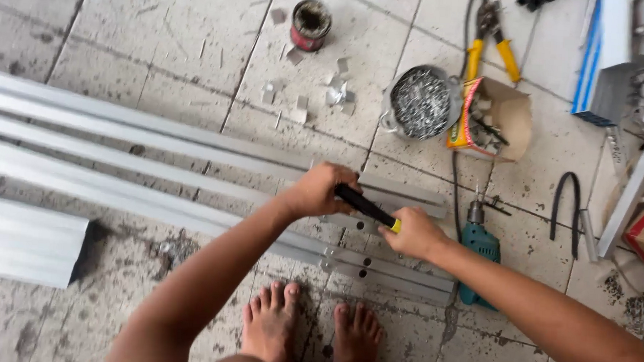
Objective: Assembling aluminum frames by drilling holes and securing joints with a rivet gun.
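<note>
Seen from above: person squats barefoot on a tiled floor [159,37]. Both hands grip a black-handled tool w/ yellow tip [366,207], held over long aluminium rails [188,173] lying across the floor. Left hand [320,190] clenched round the upper handle; right hand [414,233] closed near the yellow end, both arms outstretched. Rails look stiff, light, sharp-edged. Bowl of nails [420,101], teal drill [480,246] nearby.

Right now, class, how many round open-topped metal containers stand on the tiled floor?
2. A small red tin can stands near the top centre; a wider silver metal pot full of small fasteners stands right of it, beside an open cardboard box. Others may lie outside the view.
</note>
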